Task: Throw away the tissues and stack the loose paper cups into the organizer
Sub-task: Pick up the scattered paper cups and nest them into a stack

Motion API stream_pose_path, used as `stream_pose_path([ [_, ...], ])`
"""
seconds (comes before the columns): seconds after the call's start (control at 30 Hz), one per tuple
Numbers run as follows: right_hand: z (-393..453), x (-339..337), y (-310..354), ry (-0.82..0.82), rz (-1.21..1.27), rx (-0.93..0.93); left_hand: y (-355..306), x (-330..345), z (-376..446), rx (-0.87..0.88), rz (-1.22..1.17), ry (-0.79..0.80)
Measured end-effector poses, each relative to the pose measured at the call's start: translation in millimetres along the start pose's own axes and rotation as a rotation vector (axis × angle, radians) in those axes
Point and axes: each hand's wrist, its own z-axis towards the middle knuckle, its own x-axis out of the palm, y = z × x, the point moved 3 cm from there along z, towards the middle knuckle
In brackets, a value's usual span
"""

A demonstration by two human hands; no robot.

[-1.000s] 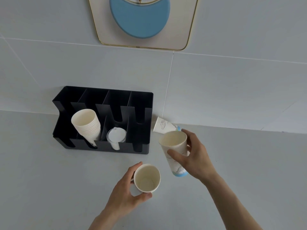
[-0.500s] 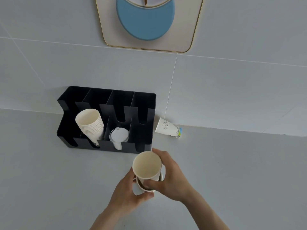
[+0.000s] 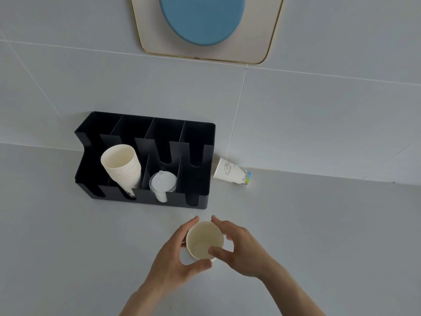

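In the lower middle of the frame, both hands meet around one upright paper cup (image 3: 204, 241), which stands with its mouth open toward the camera. The left hand (image 3: 174, 258) wraps the cup from the left side, its grip closed on the cup with the thumb under the near rim. The right hand (image 3: 242, 246) holds the same cup from the right, its thumb lying over the rim (whether a second cup sits nested inside, I cannot tell). Above them, in the middle left of the frame, the black organizer (image 3: 205, 142) stands on the grey tabletop (image 3: 57, 236) against the wall. A stack of cups (image 3: 121, 166) leans in its second compartment, and clear lids (image 3: 163, 182) are in the next one. Just beside the organizer's right end, one loose cup (image 3: 231, 172) lies on its side.
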Motion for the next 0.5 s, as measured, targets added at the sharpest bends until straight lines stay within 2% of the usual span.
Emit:
stream_pose_path([
  [0.17,2,-10,-3,0.009,0.028,0.027,1,-1,2,0.009,-0.007,-0.007],
  [0.3,31,-43,-21,-0.214,0.15,0.159,3,1,3,0.038,-0.02,-0.013],
  [0.4,68,-68,-38,-0.327,0.014,0.243,5,3,3,0.049,-0.04,-0.02],
  [0.5,109,-84,-44,-0.302,-0.203,0.274,4,3,4,0.047,-0.061,-0.01],
])
